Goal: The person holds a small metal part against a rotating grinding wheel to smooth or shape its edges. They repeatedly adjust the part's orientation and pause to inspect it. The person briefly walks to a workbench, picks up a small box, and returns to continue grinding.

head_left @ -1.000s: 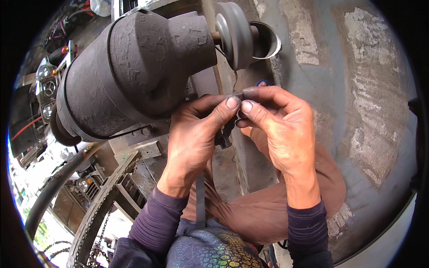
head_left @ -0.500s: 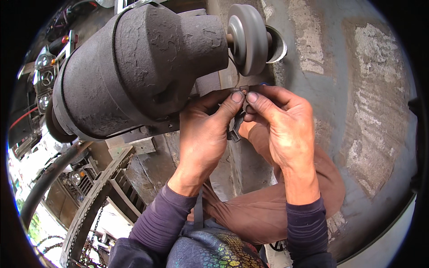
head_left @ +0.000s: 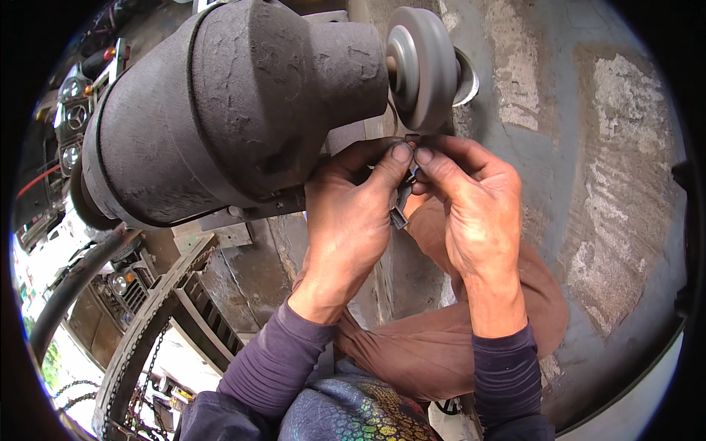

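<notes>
My left hand [head_left: 351,202] and my right hand [head_left: 479,195] meet just below the grinding wheel [head_left: 434,70] of a bench grinder [head_left: 250,103]. Both are closed, with thumbs and fingertips pinching a small dark metal piece. Its dark, bent lower part [head_left: 399,213] sticks out below the fingers. A reddish-brown bit shows between the thumb tips, while the fingers cover the rest. The piece's upper end sits close under the wheel's lower edge; whether they touch I cannot tell. The wheel looks smooth and blurred, as if spinning.
The grinder's bulky, grimy housing fills the upper left. Behind the wheel is a round metal guard [head_left: 467,77]. My brown-trousered leg [head_left: 419,345] is bent beneath my hands. At left stand a curved metal frame [head_left: 140,331] with hanging chains, a dark pipe [head_left: 73,287] and parked vehicles.
The grinder has shifted slightly right in the picture, as have my hands. My thumbs have risen a little toward the wheel, still pinching the same piece.
</notes>
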A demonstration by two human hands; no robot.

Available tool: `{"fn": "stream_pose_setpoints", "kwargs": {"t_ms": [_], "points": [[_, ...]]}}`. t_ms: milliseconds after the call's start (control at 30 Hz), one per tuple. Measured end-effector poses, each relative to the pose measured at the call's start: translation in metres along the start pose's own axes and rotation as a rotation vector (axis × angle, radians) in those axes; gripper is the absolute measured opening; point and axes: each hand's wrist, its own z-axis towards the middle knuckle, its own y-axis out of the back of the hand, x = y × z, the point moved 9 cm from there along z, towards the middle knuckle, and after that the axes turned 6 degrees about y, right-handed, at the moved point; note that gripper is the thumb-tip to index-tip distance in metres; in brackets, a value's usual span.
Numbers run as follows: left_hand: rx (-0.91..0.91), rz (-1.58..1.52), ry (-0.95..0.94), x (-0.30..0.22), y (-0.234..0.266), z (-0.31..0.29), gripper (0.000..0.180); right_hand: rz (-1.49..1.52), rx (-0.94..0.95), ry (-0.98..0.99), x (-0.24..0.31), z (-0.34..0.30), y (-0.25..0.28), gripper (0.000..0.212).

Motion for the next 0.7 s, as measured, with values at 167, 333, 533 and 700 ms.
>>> {"fn": "stream_pose_setpoints", "kwargs": {"t_ms": [167,333,533,700], "points": [[0.03,0.009,0.038,0.0035,-0.0016,0.001,0.028,0.003,-0.006,0.004,0.0006,0.0007,0.0006,0.018],[0.036,-0.03,0.044,0.0045,-0.0028,0.0033,0.029,-0.003,-0.011,0.019,0.0022,0.0028,-0.0009,0.019],[-0.022,-0.008,-0.004,0.0028,-0.0014,0.0055,0.027,0.016,0.009,0.019,0.0016,0.0044,-0.0002,0.018],[-0.028,-0.038,-0.019,0.0018,-0.0019,0.005,0.025,0.051,0.017,0.024,-0.0002,0.005,-0.0012,0.018]]}}
